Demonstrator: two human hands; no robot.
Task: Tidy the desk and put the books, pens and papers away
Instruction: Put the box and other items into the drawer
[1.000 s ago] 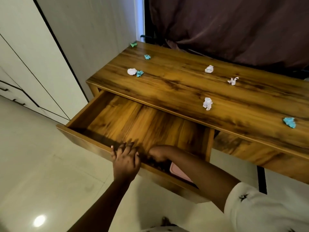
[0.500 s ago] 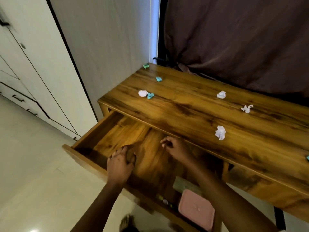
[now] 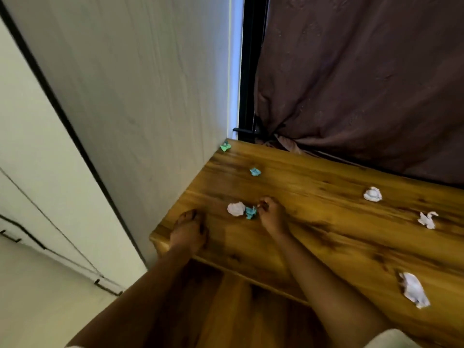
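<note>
Cupboard doors (image 3: 30, 172): pale, with thin black handles, at the far left beside the floor.
Wall panel (image 3: 150, 96): pale grey, upright against the desk's left end.
Left hand (image 3: 188, 232): palm down on the desk top by its near left corner, fingers straight and close together, holding nothing.
Green paper scrap (image 3: 225, 146): crumpled, in the far left corner of the desk top, against the wall panel.
Drawer (image 3: 226, 310): open below the desk's near edge, its wooden floor showing between the two forearms.
White paper ball (image 3: 236, 209): crumpled, on the desk top between the two hands, touching the teal scrap on its right.
Teal paper scrap (image 3: 250, 212): small and crumpled, lying just left of the right hand's fingertips.
Blue paper ball (image 3: 255, 171): small, farther back on the desk, apart from the others.
Right hand (image 3: 272, 214): knuckles up, fingers curled, fingertips at the teal scrap's right edge; cannot tell whether it pinches the scrap or only touches it.
Desk (image 3: 326, 234): wooden, strongly grained, running off to the right.
Curtain (image 3: 364, 84): dark brown, hanging behind the desk's far edge.
Round white paper ball (image 3: 372, 194): on the desk, towards the far right.
Large white crumpled paper (image 3: 413, 290): near the desk's near right edge.
Twisted white scrap (image 3: 426, 219): at the right, between those two.
</note>
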